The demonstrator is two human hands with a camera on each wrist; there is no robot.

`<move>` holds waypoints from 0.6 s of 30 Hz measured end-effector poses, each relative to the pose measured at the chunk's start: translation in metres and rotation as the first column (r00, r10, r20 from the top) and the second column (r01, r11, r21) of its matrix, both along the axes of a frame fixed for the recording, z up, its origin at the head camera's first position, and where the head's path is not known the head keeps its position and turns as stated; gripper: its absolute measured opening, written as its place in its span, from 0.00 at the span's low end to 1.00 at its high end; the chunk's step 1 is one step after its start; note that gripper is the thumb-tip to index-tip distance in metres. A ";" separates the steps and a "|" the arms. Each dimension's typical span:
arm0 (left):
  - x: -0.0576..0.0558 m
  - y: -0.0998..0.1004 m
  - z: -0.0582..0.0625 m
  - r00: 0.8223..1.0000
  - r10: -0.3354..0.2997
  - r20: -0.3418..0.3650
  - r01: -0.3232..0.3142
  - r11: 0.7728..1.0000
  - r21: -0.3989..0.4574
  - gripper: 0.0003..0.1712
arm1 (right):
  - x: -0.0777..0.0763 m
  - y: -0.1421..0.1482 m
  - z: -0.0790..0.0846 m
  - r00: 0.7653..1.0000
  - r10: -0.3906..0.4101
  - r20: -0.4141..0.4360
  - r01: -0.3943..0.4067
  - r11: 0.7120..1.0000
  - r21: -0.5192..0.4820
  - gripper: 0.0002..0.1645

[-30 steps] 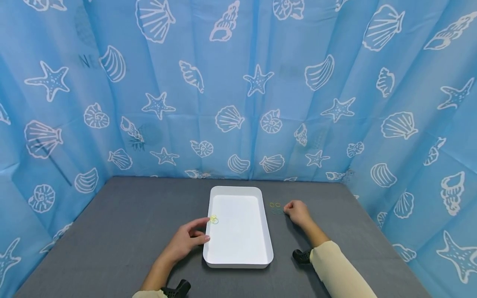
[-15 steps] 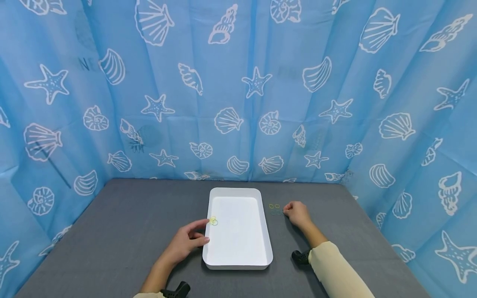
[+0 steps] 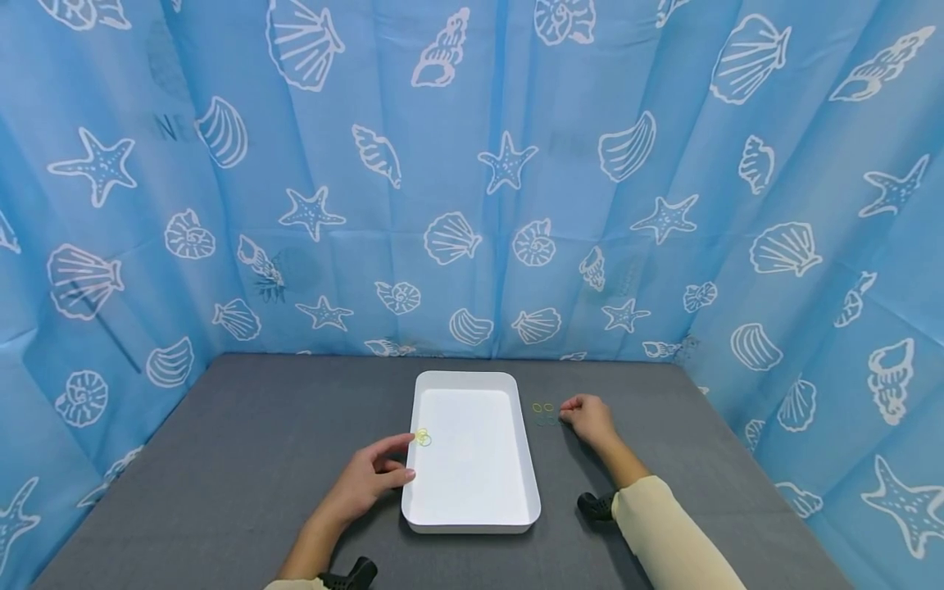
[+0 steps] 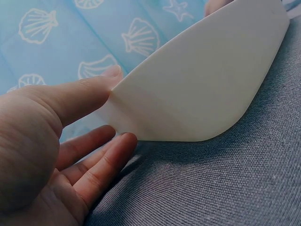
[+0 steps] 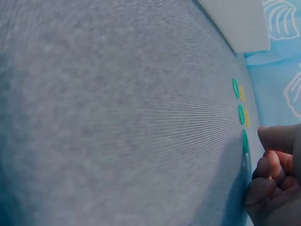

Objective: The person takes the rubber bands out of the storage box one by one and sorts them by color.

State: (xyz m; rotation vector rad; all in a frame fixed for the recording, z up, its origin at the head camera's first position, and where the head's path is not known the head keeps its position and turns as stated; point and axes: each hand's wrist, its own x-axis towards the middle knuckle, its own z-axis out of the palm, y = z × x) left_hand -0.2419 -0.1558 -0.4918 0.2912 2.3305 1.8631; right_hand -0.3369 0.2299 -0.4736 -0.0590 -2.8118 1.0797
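White, the tray [image 3: 481, 483] is probably steadied by the left hand's [image 3: 363, 483] relaxed fingers at nine o'clock. Beside green rings [image 5: 241, 114] at two, the right hand [image 3: 589, 419] curls, holding nothing visible.

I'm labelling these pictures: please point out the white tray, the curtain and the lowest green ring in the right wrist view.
White tray [image 3: 475, 467]: head view, on its bare floor.
Curtain [image 3: 450, 172]: head view, on plain cloth.
Green ring [image 5: 245, 141]: right wrist view, its visible middle.
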 end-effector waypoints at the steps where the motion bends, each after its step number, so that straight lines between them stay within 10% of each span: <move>1: 0.000 0.000 0.000 1.000 0.000 -0.002 0.000 1.000 -0.001 0.34 | 0.000 0.000 0.001 1.000 0.004 -0.002 -0.004 1.000 -0.011 0.04; 18: 0.001 0.000 0.001 1.000 -0.003 0.001 0.003 1.000 0.020 0.34 | -0.014 -0.020 0.022 0.995 0.066 0.077 -0.049 0.977 -0.210 0.10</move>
